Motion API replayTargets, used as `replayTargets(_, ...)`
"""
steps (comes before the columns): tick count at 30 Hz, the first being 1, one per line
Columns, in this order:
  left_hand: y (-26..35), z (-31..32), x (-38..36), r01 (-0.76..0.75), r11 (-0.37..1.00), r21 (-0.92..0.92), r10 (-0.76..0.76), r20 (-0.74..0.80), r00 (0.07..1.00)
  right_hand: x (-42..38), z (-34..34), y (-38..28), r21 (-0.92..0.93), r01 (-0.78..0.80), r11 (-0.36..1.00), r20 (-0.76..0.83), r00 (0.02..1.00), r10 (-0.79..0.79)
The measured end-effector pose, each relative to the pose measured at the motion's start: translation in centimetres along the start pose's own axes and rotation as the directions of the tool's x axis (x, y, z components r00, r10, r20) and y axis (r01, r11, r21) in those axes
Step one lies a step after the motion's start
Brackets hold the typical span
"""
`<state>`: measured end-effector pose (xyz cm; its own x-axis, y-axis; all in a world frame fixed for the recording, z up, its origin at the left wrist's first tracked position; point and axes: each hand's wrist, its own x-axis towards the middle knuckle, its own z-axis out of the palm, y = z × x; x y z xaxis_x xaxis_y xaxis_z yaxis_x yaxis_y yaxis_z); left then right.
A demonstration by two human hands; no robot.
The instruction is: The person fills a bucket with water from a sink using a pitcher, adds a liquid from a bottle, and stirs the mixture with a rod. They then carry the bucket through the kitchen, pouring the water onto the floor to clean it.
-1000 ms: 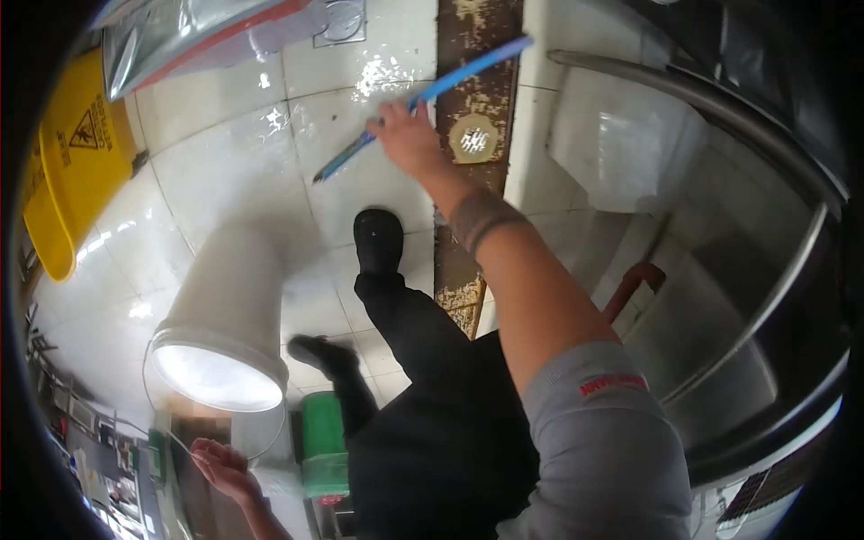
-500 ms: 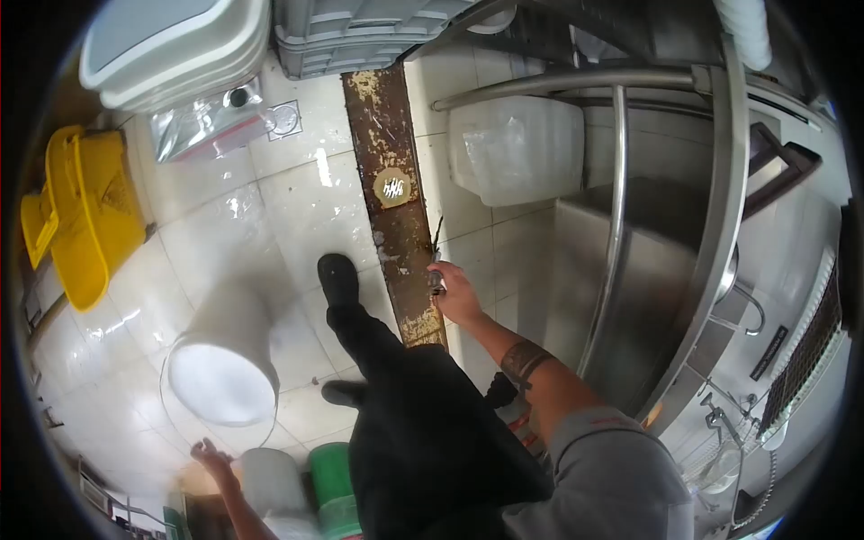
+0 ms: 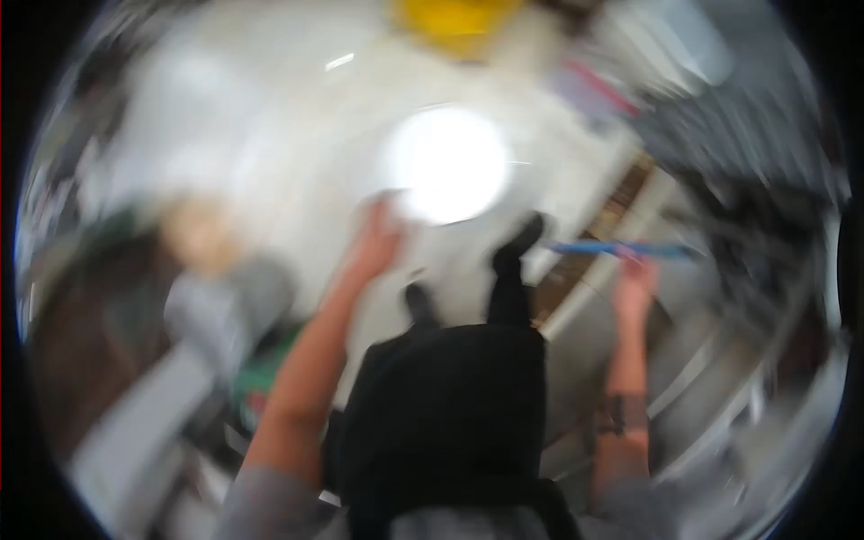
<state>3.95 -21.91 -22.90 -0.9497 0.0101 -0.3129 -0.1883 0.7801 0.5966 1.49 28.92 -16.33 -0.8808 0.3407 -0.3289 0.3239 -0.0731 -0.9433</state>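
Strong motion blur covers the whole view. My right hand (image 3: 637, 265) is closed around a long, thin blue tool (image 3: 585, 247), held crosswise above the brown floor channel; its exact kind is smeared. My left hand (image 3: 380, 236) reaches to the near left edge of a white bucket (image 3: 450, 166) on the floor. Its fingers are blurred, and whether they touch or grip the rim does not show.
A rusty brown channel (image 3: 565, 286) runs along the tiled floor to the right. The yellow item (image 3: 459, 22) is at the top, grey crates (image 3: 747, 117) at upper right. A green container (image 3: 256, 382) stands at lower left.
The view has swung left, bringing the bucket to the middle. My left hand has come up to the bucket. A blue length now shows in my right hand, where a dark thin object showed before.
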Motion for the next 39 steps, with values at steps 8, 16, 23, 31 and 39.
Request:
replayTargets(8, -1.3, -5.3, -27.0, 0.134, 0.981, -0.141, -0.147, -0.087, 0.985, -20.4, 27.0, 0.8, -0.17, -0.044, 0.985, 0.581, 0.802, 0.136)
replayTargets(16, -8.3, -12.2, -55.2, 0.662, 0.676, -0.324, -0.736, -0.239, 0.634, -44.4, 41.7, 2.5, -0.503, -0.151, 0.851, 0.853, 0.069, 0.517)
replayTargets(23, -8.0, -14.2, -77.6, 0.998, 0.024, -0.064, -0.919, -0.395, -0.004, -47.1, 36.9, 7.0, -0.565, 0.349, 0.748, 0.784, -0.057, 0.619)
replayTargets(31, -11.5, -19.5, -81.1, 0.986, -0.162, -0.033, -0.83, -0.537, -0.154, -28.6, 18.8, 10.8, -0.732, 0.643, 0.228, 0.564, 0.382, 0.732)
replayTargets(39, -21.6, -34.2, -73.4, 0.947, -0.106, 0.303, -0.702, -0.697, 0.145, -21.1, 11.7, 8.5, -0.935, 0.285, 0.213, 0.347, 0.6, 0.721)
